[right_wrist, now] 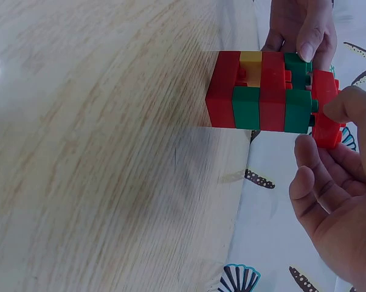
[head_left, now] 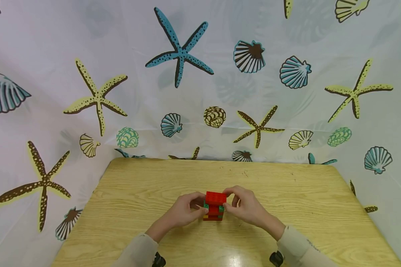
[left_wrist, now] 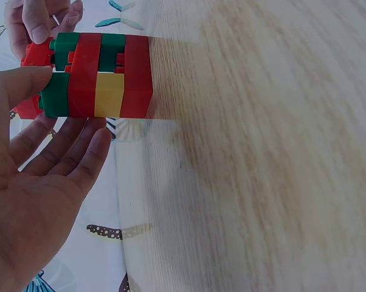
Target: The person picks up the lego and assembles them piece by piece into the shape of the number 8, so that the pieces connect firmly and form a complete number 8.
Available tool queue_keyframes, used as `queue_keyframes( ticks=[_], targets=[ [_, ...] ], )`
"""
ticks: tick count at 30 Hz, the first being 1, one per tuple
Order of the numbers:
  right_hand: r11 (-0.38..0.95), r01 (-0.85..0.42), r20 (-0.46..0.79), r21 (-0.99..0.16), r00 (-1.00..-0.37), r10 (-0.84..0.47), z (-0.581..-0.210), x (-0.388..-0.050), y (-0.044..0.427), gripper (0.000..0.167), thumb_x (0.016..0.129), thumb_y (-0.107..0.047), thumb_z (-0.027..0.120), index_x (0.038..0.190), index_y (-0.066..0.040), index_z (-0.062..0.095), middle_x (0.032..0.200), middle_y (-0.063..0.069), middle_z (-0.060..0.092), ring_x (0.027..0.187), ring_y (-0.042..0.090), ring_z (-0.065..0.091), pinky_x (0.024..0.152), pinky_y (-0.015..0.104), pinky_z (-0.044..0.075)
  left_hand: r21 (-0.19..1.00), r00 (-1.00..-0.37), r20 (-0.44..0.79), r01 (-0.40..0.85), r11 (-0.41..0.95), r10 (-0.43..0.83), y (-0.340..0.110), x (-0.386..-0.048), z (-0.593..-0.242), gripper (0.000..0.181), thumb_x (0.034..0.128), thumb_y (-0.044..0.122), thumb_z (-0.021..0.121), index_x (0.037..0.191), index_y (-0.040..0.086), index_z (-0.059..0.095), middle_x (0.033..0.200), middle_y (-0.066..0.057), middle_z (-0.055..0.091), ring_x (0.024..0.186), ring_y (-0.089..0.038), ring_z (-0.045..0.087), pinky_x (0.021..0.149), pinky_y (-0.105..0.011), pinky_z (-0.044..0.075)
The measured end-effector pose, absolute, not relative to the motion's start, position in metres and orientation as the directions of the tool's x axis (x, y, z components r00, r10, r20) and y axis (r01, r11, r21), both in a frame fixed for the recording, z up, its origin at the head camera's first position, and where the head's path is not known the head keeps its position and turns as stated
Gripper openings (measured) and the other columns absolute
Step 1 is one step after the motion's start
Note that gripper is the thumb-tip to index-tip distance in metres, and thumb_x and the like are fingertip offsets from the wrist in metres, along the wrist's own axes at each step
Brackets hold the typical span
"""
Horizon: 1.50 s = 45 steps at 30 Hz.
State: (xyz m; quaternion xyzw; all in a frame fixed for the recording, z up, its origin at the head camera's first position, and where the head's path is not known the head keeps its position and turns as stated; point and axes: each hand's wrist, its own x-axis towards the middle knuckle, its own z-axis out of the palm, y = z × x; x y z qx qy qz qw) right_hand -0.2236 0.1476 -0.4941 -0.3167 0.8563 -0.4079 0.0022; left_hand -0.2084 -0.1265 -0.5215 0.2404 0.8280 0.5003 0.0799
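Observation:
A small tower of toy building bricks stands on the table, with a red brick (left_wrist: 137, 76) at its base. Above that come a yellow brick (left_wrist: 109, 94) and a green brick (right_wrist: 246, 108), another red brick (right_wrist: 272, 91), then two green bricks, one on each side (left_wrist: 55, 94). My left hand (head_left: 187, 209) holds the tower's left side, thumb on the upper green brick and fingers behind. With thumb and fingers, my right hand (head_left: 245, 205) pinches a red brick (head_left: 215, 198) at the top. This brick sits slightly askew, a narrow gap showing under it in the right wrist view.
The light wooden table (head_left: 137, 185) extends around the tower on all sides. A white curtain (head_left: 200, 92) printed with starfish and shells hangs behind the table's far edge and along both sides.

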Motion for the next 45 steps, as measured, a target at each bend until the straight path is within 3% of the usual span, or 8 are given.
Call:
queue_keyframes(
  ticks=[16,27,34,45],
  targets=[
    [0.441,-0.588,0.258,-0.678,-0.752,-0.606,-0.495,-0.2229,0.1467,0.033,0.095,-0.013,0.076,0.127,-0.012,0.07,0.114,0.004,0.071,0.071,0.002,0.058,0.063,0.023,0.053,0.869,-0.872,0.092,0.306,0.39,0.481,-0.126,-0.2088,-0.5216,0.033,0.1028,0.028,0.07,0.132,0.012,0.068,0.118,-0.004,0.075,0.107,-0.021,0.072,0.092,-0.029,0.059],
    [0.452,-0.597,0.257,-0.663,-0.748,-0.612,-0.4933,-0.2235,0.1466,0.032,0.095,-0.012,0.076,0.126,-0.012,0.07,0.114,0.004,0.07,0.071,0.002,0.058,0.063,0.022,0.053,0.828,-0.852,0.166,0.394,0.398,0.496,-0.1261,-0.2073,-0.5185,0.045,0.1033,0.026,0.071,0.142,0.007,0.06,0.123,-0.01,0.075,0.111,-0.027,0.074,0.096,-0.041,0.061],
    [0.448,-0.61,0.261,-0.654,-0.738,-0.623,-0.493,-0.2239,0.1464,0.032,0.094,-0.011,0.076,0.125,-0.012,0.07,0.112,0.004,0.07,0.07,0.002,0.057,0.062,0.022,0.052,0.801,-0.854,0.211,0.429,0.417,0.475,-0.1243,-0.2066,-0.5206,0.041,0.1038,0.035,0.069,0.136,0.01,0.065,0.122,-0.006,0.076,0.107,-0.022,0.075,0.094,-0.038,0.061],
    [0.466,-0.601,0.241,-0.649,-0.743,-0.624,-0.4909,-0.2238,0.1456,0.032,0.094,-0.012,0.076,0.126,-0.012,0.069,0.114,0.004,0.07,0.07,0.0,0.056,0.062,0.021,0.051,0.8,-0.855,0.226,0.436,0.412,0.466,-0.1231,-0.2061,-0.521,0.037,0.102,0.031,0.071,0.132,0.011,0.066,0.122,-0.005,0.076,0.106,-0.02,0.074,0.095,-0.038,0.061]
  ],
)
